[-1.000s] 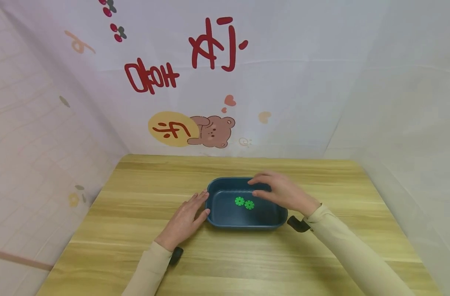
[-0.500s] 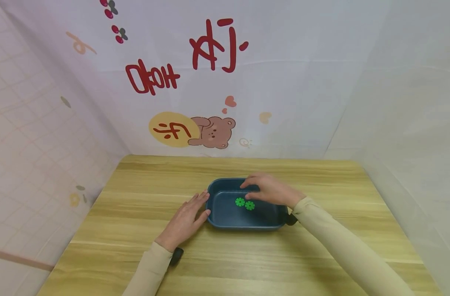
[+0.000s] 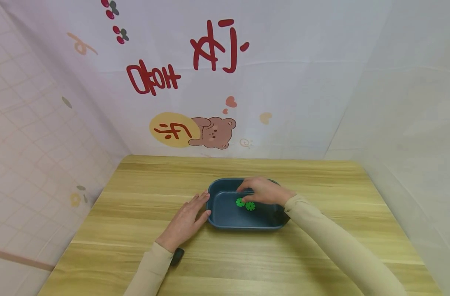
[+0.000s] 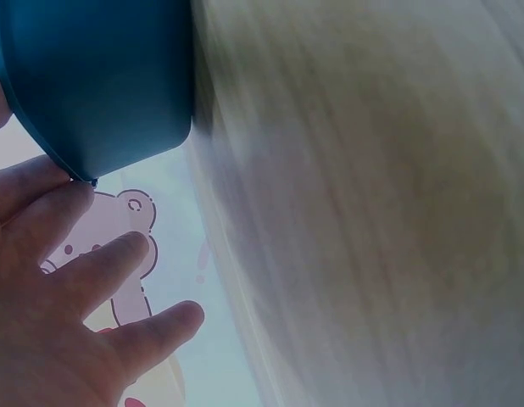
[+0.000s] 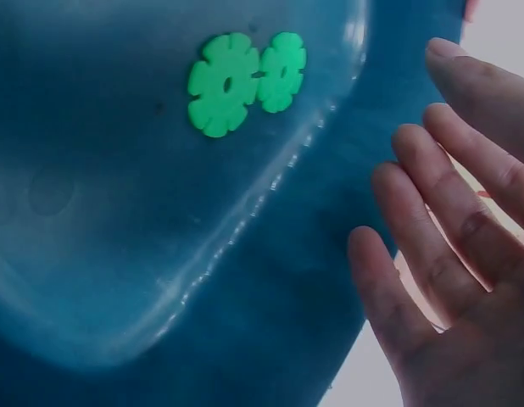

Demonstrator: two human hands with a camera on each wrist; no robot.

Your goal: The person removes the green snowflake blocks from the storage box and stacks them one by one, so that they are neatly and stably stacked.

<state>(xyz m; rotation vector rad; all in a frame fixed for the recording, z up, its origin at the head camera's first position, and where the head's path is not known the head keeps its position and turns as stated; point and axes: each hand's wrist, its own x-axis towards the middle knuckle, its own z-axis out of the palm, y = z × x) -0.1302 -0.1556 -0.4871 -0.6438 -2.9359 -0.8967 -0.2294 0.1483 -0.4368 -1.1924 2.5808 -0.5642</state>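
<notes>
Two green snowflake discs, the left disc [image 3: 239,202] and the right disc [image 3: 250,206], lie side by side on the floor of a dark blue tray [image 3: 225,218]. My left hand [image 3: 184,222] touches the tray's left end with straight, spread fingertips; the left wrist view has the same hand [image 4: 50,288] at the tray's outer wall [image 4: 109,85]. Over the tray reaches my right hand [image 3: 263,191], its thumb tip just above the discs. In the right wrist view its fingers [image 5: 419,225] are extended and hold nothing, apart from the larger-looking disc [image 5: 220,93].
A wooden tabletop [image 3: 217,263] surrounds the tray. Behind it hangs a white backdrop [image 3: 299,94] printed with a bear and red characters. A pale side curtain [image 3: 36,135] borders the left, and another sheet [image 3: 414,135] borders the right.
My right hand has moved left and down into the tray, toward the green discs. The left hand has kept its place at the tray's left end; the discs lie as before.
</notes>
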